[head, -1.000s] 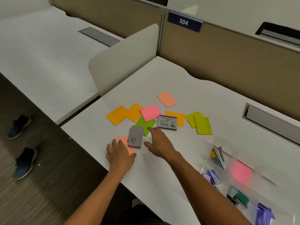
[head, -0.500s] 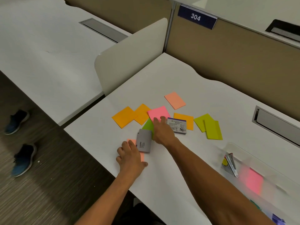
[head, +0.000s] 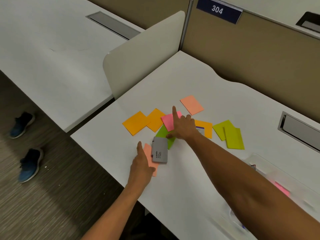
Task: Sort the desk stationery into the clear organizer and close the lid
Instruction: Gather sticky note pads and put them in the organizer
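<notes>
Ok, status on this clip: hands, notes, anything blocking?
Left hand open on peach note. Right hand open on pink note. Grey box overlaps peach note.

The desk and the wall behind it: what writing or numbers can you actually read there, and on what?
"304": white digits on the dark blue sign atop the partition.
"camlin": printed along the small grey box; the finer lines beside it are too small to read.
White box with a purple stripe, mostly hidden behind the right hand: print too blurred to read.

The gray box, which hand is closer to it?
Left. The left hand lies right beside the gray box; the right hand reaches past it onto the pink note.
</notes>
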`<state>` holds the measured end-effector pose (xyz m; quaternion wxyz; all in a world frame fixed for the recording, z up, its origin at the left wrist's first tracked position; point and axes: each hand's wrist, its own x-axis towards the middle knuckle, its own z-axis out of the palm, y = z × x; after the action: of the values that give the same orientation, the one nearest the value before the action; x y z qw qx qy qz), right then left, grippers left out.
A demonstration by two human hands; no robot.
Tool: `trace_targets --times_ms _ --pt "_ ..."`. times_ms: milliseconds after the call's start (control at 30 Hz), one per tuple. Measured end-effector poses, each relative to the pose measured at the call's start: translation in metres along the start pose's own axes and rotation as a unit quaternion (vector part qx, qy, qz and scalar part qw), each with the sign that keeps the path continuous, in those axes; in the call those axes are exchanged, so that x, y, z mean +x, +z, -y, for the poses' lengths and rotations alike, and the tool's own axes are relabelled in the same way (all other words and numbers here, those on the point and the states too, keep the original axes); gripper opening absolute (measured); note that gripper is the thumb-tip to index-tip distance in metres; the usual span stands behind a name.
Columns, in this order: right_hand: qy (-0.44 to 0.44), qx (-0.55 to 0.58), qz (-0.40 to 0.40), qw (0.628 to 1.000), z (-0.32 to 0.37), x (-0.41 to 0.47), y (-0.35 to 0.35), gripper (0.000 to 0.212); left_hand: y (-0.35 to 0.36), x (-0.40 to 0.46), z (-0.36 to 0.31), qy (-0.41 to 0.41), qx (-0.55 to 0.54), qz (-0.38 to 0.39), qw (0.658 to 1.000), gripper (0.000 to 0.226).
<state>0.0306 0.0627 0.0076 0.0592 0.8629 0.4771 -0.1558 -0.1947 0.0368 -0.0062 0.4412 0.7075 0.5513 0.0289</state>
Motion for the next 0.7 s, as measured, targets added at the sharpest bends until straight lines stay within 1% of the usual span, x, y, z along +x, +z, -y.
trace_targets --times_ms 67,167,233,333,467,500,567,700 --pt "-0.003 -0.010 0.010 1.000 -0.001 0.004 -0.001 0.134 -0.007 0.001 0.003 -0.001 0.015 -0.005 1.000 0.096" --pt "0.000 -0.002 0.061 0.998 -0.001 0.010 -0.003 0.112 -0.018 0.002 0.011 0.015 0.021 -0.001 1.000 0.071" --pt "0.001 0.014 0.086 0.996 0.000 0.012 -0.002 0.104 -0.027 0.006 0.017 0.010 0.007 0.023 1.000 0.060" --pt "-0.001 0.021 0.084 0.996 0.004 0.014 0.000 0.097 -0.041 0.016 0.022 0.007 0.023 0.040 0.999 0.049" --pt "0.014 0.049 0.056 0.997 0.005 0.014 0.002 0.083 -0.057 0.032 0.016 0.016 0.025 0.023 0.999 0.036" --pt "0.012 0.048 0.050 0.998 0.005 0.013 0.004 0.082 -0.062 0.037 0.013 0.017 0.024 0.017 0.999 0.036" --pt "0.008 0.057 0.038 0.998 0.005 0.010 0.007 0.089 -0.070 0.049 0.006 0.024 0.032 0.009 0.999 0.034" --pt "0.002 0.062 0.004 0.998 0.007 0.005 0.012 0.118 -0.085 0.079 -0.005 0.043 0.056 -0.021 0.997 0.020"
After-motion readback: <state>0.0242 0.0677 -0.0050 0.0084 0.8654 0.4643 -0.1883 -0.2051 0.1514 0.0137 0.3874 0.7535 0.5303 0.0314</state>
